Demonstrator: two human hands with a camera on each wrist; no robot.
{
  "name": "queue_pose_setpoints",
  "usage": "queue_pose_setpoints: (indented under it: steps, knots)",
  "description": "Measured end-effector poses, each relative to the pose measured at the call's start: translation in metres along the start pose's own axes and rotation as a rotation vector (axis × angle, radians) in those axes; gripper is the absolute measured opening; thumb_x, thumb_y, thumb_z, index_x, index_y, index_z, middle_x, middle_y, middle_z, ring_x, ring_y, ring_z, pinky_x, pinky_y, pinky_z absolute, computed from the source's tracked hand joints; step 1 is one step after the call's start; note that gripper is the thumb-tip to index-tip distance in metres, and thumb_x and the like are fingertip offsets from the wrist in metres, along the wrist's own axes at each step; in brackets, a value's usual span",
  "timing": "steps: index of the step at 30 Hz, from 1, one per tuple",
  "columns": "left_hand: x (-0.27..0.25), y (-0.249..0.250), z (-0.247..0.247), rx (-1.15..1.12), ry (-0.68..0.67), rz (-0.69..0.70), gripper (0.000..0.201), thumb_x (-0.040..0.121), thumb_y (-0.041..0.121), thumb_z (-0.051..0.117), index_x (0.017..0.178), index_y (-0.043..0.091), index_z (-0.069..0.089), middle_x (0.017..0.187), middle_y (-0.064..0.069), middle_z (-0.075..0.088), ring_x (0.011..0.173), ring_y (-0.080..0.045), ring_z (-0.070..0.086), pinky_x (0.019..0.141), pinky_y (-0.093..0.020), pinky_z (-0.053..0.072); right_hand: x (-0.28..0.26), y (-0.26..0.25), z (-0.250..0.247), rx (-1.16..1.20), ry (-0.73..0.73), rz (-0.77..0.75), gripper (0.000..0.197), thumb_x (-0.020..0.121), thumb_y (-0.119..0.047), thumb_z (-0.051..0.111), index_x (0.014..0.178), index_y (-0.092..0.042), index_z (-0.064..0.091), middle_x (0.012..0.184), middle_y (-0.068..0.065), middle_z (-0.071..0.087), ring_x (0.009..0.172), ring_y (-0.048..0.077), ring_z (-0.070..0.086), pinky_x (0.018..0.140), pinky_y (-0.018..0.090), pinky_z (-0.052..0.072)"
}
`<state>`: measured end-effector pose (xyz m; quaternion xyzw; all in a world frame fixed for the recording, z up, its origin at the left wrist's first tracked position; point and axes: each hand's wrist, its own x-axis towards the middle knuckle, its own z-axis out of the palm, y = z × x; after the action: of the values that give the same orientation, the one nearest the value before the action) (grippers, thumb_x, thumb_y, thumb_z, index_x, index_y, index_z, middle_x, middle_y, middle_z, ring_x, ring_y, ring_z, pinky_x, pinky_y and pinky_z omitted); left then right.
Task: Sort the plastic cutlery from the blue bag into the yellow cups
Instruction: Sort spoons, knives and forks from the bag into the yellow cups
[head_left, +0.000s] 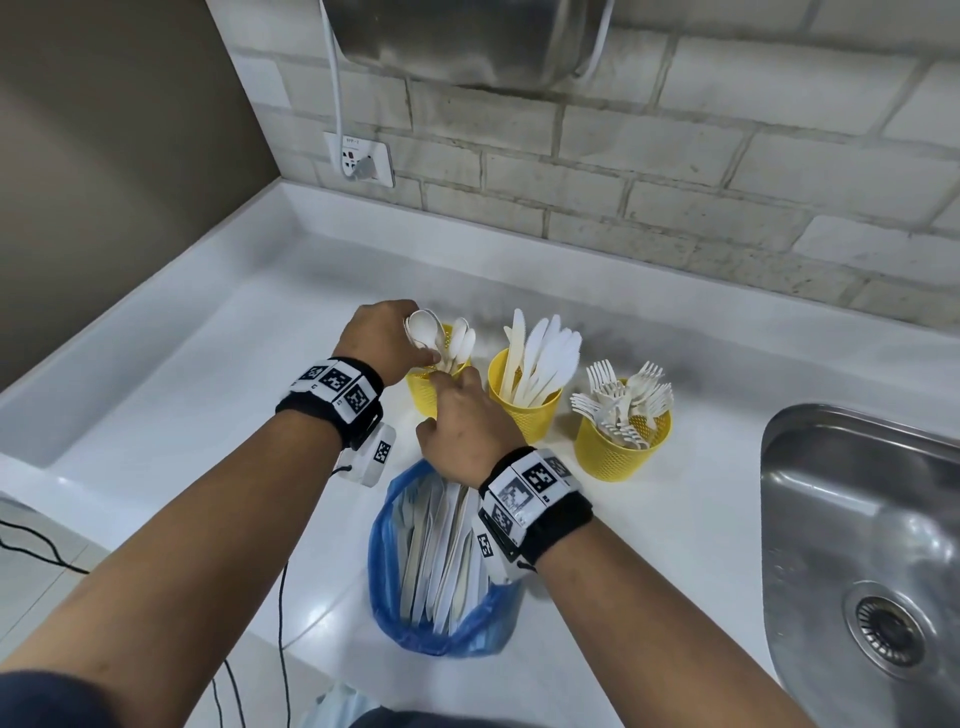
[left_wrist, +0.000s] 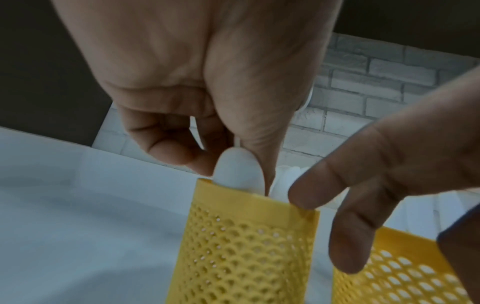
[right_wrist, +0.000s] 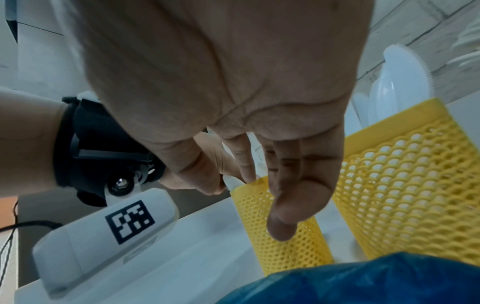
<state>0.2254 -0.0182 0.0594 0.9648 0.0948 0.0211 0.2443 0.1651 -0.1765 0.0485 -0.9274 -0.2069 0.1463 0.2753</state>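
Your left hand (head_left: 382, 338) was pinched shut on a small bunch of white spoons (head_left: 423, 328), bowls up, handles pointed down into the leftmost yellow cup (head_left: 422, 396). The left wrist view showed thumb and curled fingers (left_wrist: 168, 144) clamped on the stems right at the cup's rim. Your right hand (head_left: 462, 423) sat just beside it, fingers straight and slightly apart, tips at the rim; it gripped nothing that I could see.

The middle cup (head_left: 524, 410) held knives, the right cup (head_left: 621, 449) forks. The blue bag (head_left: 410, 618) lay open on the counter near you, with plenty of cutlery left inside. Sorting looked well short of done.

Risks as I judged them:
- The mesh cup looked light. A sideways push from either hand could have tipped it toward the knife cup, which stood close.
- Spoon handles could have snagged on those already in the cup, so a quick release might have left some perched on the rim or spilled on the counter.
- Your right wrist hung over the bag's mouth; dragging it back could have pulled the bag along.
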Motion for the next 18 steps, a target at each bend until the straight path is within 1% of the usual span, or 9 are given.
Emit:
queue_pose_setpoints:
  steps: [2, 4, 6, 8, 10, 12, 14, 16, 18]
  knots:
    - [-0.001, -0.001, 0.0, -0.054, -0.039, -0.029, 0.039, 0.068, 0.03, 0.091, 0.091, 0.025, 0.061, 0.085, 0.006, 0.065, 0.087, -0.021, 0.064, 0.065, -0.026, 0.042, -0.001, 0.0, 0.0, -0.008, -0.008, 0.003, 0.057, 0.095, -0.024, 0.054, 0.149, -0.012, 0.039, 0.143, 0.019, 0.038, 0.114, 0.04, 0.059, 0.087, 0.043, 0.053]
    - [-0.002, 0.0, -0.004, -0.156, -0.012, -0.019, 0.047, 0.069, 0.033, 0.091, 0.104, 0.023, 0.062, 0.096, 0.004, 0.065, 0.088, -0.016, 0.062, 0.068, -0.026, 0.046, -0.001, -0.001, -0.001, -0.017, -0.013, 0.001, 0.056, 0.095, -0.025, 0.054, 0.148, -0.012, 0.04, 0.143, 0.018, 0.037, 0.113, 0.04, 0.059, 0.088, 0.043, 0.053]
    - [-0.004, 0.002, -0.008, -0.197, 0.112, 0.057, 0.052, 0.076, 0.038, 0.087, 0.117, 0.02, 0.06, 0.112, -0.002, 0.06, 0.096, -0.018, 0.06, 0.082, -0.029, 0.049, -0.002, 0.0, -0.002, -0.025, -0.022, 0.0, 0.055, 0.096, -0.025, 0.053, 0.148, -0.012, 0.041, 0.143, 0.018, 0.037, 0.114, 0.04, 0.059, 0.089, 0.043, 0.053]
    - [-0.005, 0.005, -0.01, -0.149, 0.187, 0.172, 0.055, 0.084, 0.038, 0.079, 0.131, 0.02, 0.056, 0.13, -0.007, 0.055, 0.113, -0.024, 0.058, 0.099, -0.034, 0.046, -0.001, -0.001, -0.003, -0.027, -0.031, -0.002, 0.055, 0.096, -0.024, 0.053, 0.148, -0.011, 0.04, 0.141, 0.018, 0.038, 0.114, 0.039, 0.06, 0.089, 0.042, 0.052]
    - [-0.007, 0.006, -0.007, -0.027, 0.049, 0.25, 0.06, 0.093, 0.039, 0.069, 0.147, 0.021, 0.048, 0.152, -0.007, 0.046, 0.136, -0.029, 0.046, 0.113, -0.037, 0.034, -0.002, -0.002, -0.003, -0.022, -0.034, 0.002, 0.057, 0.096, -0.024, 0.053, 0.149, -0.01, 0.038, 0.139, 0.019, 0.04, 0.114, 0.039, 0.059, 0.088, 0.042, 0.052]
    - [-0.009, 0.005, 0.0, 0.049, -0.147, 0.209, 0.064, 0.099, 0.042, 0.06, 0.155, 0.022, 0.038, 0.166, -0.003, 0.028, 0.15, -0.026, 0.03, 0.12, -0.035, 0.023, -0.004, -0.004, -0.004, -0.014, -0.025, -0.008, 0.056, 0.095, -0.023, 0.054, 0.147, -0.009, 0.038, 0.135, 0.019, 0.043, 0.112, 0.039, 0.059, 0.086, 0.043, 0.053]
    - [-0.012, 0.001, 0.002, -0.008, -0.174, 0.178, 0.068, 0.099, 0.045, 0.058, 0.158, 0.024, 0.033, 0.169, -0.001, 0.021, 0.154, -0.021, 0.023, 0.123, -0.034, 0.02, -0.009, -0.006, -0.008, 0.001, 0.009, -0.032, 0.051, 0.095, -0.02, 0.054, 0.143, -0.006, 0.04, 0.131, 0.019, 0.044, 0.107, 0.039, 0.061, 0.081, 0.042, 0.052]
    - [-0.017, -0.001, -0.001, -0.132, -0.098, 0.177, 0.075, 0.097, 0.044, 0.064, 0.16, 0.026, 0.028, 0.168, -0.001, 0.024, 0.154, -0.02, 0.024, 0.123, -0.034, 0.021, -0.018, -0.003, -0.015, 0.023, 0.073, -0.049, 0.047, 0.095, -0.017, 0.055, 0.139, -0.006, 0.044, 0.132, 0.016, 0.042, 0.099, 0.038, 0.063, 0.076, 0.038, 0.05]
    - [-0.022, -0.005, -0.003, -0.227, -0.069, 0.155, 0.089, 0.09, 0.04, 0.074, 0.161, 0.027, 0.021, 0.166, -0.002, 0.027, 0.151, -0.019, 0.028, 0.119, -0.033, 0.027, -0.029, 0.003, -0.023, 0.026, 0.152, -0.042, 0.041, 0.096, -0.017, 0.055, 0.135, -0.006, 0.05, 0.131, 0.012, 0.04, 0.092, 0.035, 0.066, 0.078, 0.036, 0.049]
